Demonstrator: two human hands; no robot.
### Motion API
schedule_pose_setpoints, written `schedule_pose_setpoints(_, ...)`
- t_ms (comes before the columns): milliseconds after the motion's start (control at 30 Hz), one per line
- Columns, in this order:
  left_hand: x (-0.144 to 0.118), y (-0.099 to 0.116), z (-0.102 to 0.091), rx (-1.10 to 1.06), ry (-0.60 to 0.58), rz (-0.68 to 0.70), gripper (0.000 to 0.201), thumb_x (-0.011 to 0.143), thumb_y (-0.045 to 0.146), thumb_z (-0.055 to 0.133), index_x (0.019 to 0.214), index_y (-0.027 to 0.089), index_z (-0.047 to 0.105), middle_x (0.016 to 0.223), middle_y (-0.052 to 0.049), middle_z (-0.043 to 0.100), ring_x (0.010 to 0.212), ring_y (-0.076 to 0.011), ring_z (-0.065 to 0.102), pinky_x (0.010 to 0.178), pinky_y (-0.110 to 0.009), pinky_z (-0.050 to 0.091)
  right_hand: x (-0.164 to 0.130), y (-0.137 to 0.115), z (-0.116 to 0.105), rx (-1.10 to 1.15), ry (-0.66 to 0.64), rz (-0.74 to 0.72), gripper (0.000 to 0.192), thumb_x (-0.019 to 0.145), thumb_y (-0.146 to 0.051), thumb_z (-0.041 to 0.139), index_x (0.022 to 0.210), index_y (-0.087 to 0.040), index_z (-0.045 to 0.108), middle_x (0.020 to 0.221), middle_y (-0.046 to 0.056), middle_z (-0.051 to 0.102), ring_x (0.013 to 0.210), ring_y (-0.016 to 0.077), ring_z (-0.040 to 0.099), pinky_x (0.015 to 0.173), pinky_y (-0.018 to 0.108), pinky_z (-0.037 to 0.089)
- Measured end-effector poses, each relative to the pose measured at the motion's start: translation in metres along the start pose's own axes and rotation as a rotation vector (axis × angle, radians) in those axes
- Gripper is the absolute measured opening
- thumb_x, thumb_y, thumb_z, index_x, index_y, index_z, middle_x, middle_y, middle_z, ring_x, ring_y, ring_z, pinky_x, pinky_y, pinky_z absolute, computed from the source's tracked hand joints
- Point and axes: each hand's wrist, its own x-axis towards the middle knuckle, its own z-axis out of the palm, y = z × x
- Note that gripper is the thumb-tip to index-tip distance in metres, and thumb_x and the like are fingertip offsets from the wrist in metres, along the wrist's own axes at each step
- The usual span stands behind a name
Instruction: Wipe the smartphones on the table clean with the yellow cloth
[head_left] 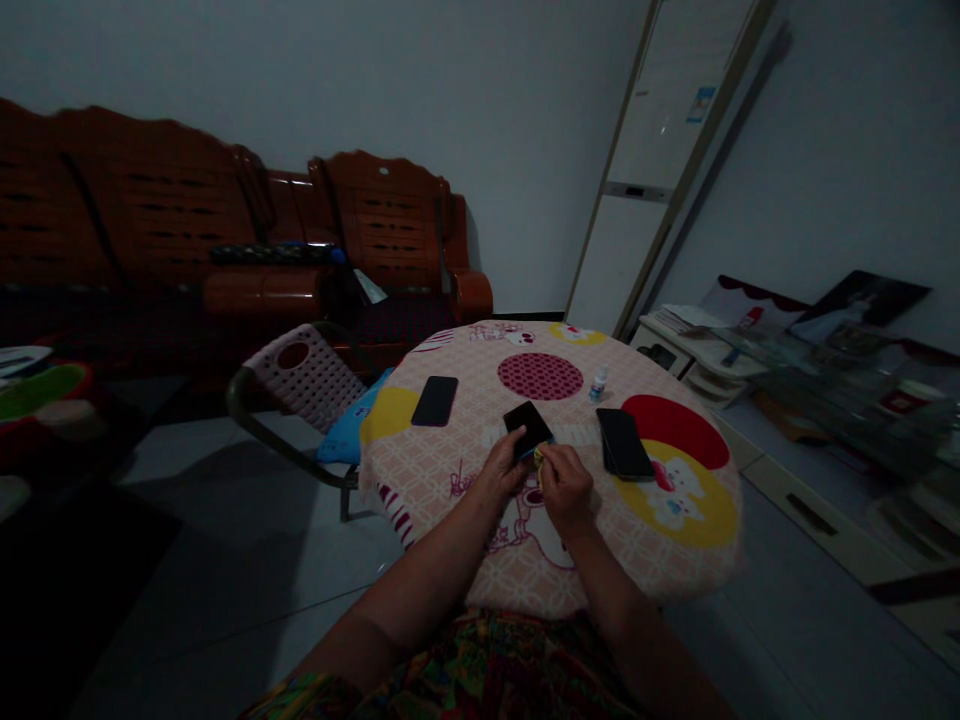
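Observation:
My left hand (504, 465) is wrapped round a smartphone (528, 424) with a dark screen, thumb on its near edge, just above the round table (517, 585). My right hand (567, 486) is closed in a pinch at the phone's near right corner. A small yellow piece that looks like cloth (538, 456) pokes out from its fingers; the rest of it is hidden. Right of the hands lie dark phones (625, 445), apparently stacked. Another dark phone (435, 401) rests flat on the left. Beyond my right hand stands a small white bottle (598, 384), upright.
A woven-back chair (306, 370) with a blue bag (351, 425) stands at the table's left. Wooden seating (386, 215) lines the back wall. To the right are a tall white cabinet-like unit (626, 240) and a low cabinet (806, 510) with a glass top.

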Motion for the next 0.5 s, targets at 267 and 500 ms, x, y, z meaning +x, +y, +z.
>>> schedule_pose_setpoints(267, 0.005, -0.002, -0.008, 0.036, -0.046, -0.049, 0.007, 0.084, 0.02, 0.062, 0.084, 0.016, 0.056, 0.06, -0.001, 0.06, 0.047, -0.0104, 0.056, 0.048, -0.018, 0.046, -0.008, 0.004, 0.003, -0.019, -0.089, -0.072, 0.028, 0.089, -0.009, 0.045, 0.105, -0.018, 0.067, 0.09, 0.008, 0.065, 0.087, 0.0189, 0.062, 0.078, 0.033, 0.054)
schedule_pose_setpoints(500, 0.008, -0.002, -0.014, 0.036, -0.07, -0.006, 0.02, 0.084, 0.021, 0.063, 0.103, 0.016, 0.059, 0.071, -0.004, 0.066, 0.062, -0.0164, 0.065, 0.063, -0.025, 0.053, -0.006, 0.004, -0.001, -0.055, -0.048, -0.073, 0.028, 0.091, -0.01, 0.043, 0.102, -0.019, 0.067, 0.09, 0.009, 0.064, 0.087, 0.0194, 0.062, 0.078, 0.034, 0.054)
